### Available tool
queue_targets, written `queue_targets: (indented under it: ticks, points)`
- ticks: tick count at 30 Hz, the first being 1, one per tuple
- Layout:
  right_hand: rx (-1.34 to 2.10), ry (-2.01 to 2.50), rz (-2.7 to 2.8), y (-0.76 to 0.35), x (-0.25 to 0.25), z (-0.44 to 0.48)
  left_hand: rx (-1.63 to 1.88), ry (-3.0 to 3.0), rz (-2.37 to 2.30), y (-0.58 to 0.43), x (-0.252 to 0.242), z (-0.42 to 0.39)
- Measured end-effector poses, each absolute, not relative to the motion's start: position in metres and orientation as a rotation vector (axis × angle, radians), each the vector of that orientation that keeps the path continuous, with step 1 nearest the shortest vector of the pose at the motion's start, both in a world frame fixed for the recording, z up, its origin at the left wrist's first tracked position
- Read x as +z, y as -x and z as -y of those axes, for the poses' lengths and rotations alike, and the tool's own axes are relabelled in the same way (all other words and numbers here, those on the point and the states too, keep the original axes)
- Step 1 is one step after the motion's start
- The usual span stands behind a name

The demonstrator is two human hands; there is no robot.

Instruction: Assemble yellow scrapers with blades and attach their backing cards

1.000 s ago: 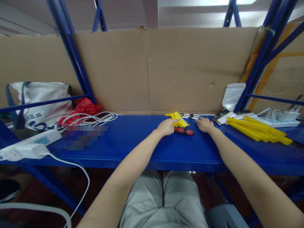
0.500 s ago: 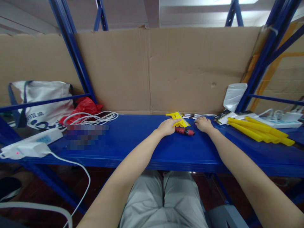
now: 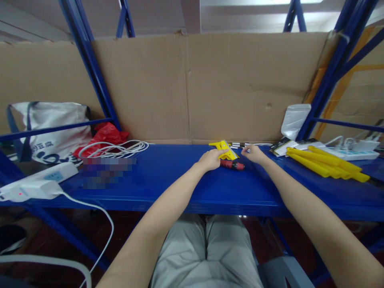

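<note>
My left hand is closed on a yellow scraper head with a metal blade edge, tilted just above the blue shelf. Below it lies a red and black screwdriver-like handle, close to my left fingers. To the right, my right hand is pinched on a small shiny piece, too small to name. Behind the hands, several black and white slim items lie along the back of the shelf.
Several yellow tubes lie at the right beside a black and white packet and a power strip. At left are coiled white cable, a red bag, a cloth bag and another power strip. Cardboard stands behind.
My right hand has gone from fingers resting spread on the shelf to a pinch around a small shiny piece. My left hand stays on the scraper head.
</note>
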State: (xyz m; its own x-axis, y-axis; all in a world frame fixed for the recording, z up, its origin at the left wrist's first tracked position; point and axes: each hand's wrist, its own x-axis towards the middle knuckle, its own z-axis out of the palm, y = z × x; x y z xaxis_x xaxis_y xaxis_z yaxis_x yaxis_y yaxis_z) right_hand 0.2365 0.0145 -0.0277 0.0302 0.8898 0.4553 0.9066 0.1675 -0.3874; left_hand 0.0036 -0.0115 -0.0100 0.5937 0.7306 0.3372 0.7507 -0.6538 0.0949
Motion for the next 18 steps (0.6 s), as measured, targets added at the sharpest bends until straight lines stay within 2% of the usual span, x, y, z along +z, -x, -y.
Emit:
queue_targets:
  ticks: [3, 7, 18]
  points:
    - [0.199, 1.475, 1.760, -0.226, -0.021, -0.007, -0.518, 2.738, 1.274, -0.004, -0.009, 0.013]
    - [0.351, 1.294, 1.743, -0.205, -0.015, 0.003, -0.511, 2.731, 1.256, -0.006, -0.009, 0.016]
    - [0.217, 1.266, 1.847, -0.199, -0.014, 0.004, -0.543, 2.719, 1.285, -0.009, -0.009, 0.018]
